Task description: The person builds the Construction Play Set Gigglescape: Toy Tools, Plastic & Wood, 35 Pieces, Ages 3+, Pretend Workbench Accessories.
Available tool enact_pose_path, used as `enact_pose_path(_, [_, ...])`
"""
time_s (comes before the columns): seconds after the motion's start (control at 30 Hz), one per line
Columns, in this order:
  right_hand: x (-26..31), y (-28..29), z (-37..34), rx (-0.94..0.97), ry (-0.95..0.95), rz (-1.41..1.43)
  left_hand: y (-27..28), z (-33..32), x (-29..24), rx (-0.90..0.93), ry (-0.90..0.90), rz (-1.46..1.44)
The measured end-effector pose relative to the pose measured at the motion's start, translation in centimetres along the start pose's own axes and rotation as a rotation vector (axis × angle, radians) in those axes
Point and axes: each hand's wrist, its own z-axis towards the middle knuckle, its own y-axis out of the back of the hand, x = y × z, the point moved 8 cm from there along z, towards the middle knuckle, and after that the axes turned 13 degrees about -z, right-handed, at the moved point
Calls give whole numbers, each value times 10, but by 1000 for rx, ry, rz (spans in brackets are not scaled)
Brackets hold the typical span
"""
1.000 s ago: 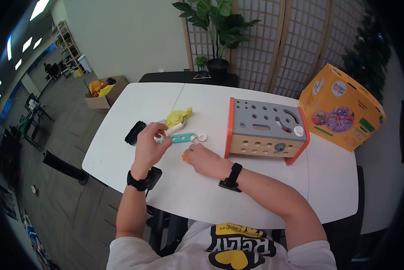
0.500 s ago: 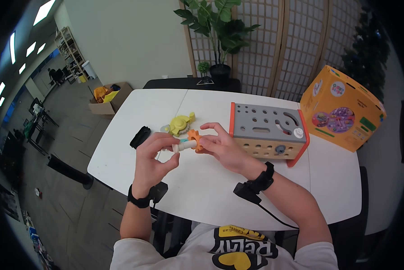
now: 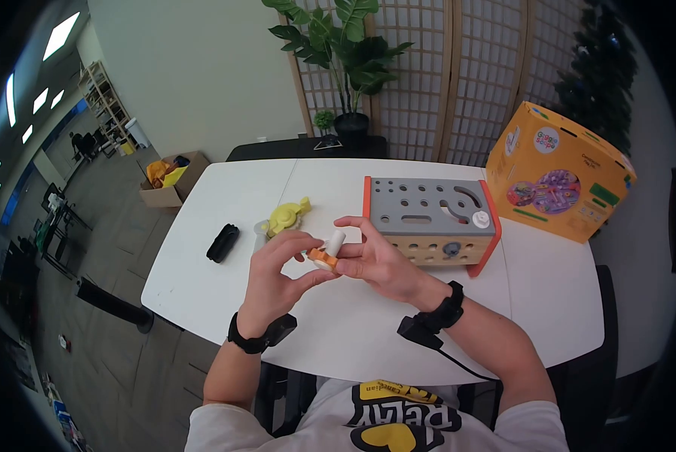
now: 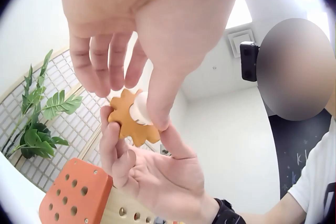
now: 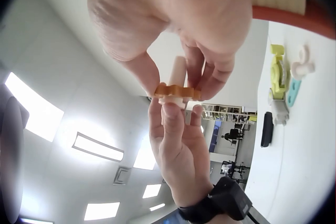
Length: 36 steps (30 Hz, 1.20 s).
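Note:
Above the white table, both hands meet at an orange toy gear with a white bolt passing through its centre. My right hand pinches the gear by its edge between thumb and fingers. From the other side, my left hand holds the bolt's round head, its thumb against it. In the head view the bolt's shank points up out of the gear. Beyond the left hand lies a yellow toy piece. The right wrist view also shows a teal strip and a white piece beside it.
A wooden toy box with a grey holed top and red ends stands behind the right hand. An orange carton is at the right back. On the left lies a black case. The table has a rounded front edge.
The right hand lifted the orange gear off the table to the left hand's white bolt. The bolt now goes through the gear and has tilted from sideways to upward.

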Motion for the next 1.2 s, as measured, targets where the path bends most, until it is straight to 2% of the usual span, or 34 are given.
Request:
enact_pose_path(0.13, [7, 13, -24, -98, 9, -222, -21, -1, 5, 72, -48, 63])
enact_pose_path(0.2, [9, 20, -40, -139, 99, -467, -34, 0, 6, 110, -85, 64])
enact_pose_path(0.33, [18, 25, -69, -201, 167, -927, -65, 1, 16, 237, -12, 1])
enact_pose_path(0.43, [23, 30, -84, -304, 192, -1096, -88, 3, 16, 272, -20, -57])
enact_pose_path(0.63, [14, 53, -109, -440, 182, -1104, -119, 11, 13, 303, -78, -108])
enact_pose_path(0.83, [2, 75, -117, -485, 141, -1051, -135, 21, 12, 384, -140, 92])
enact_pose_path(0.93, [8, 77, -116, -484, 96, -1028, -135, 35, -2, 377, -318, 247])
enact_pose_path(1.2, [8, 84, -115, -513, 73, -996, -147, 58, -2, 497, -253, 296])
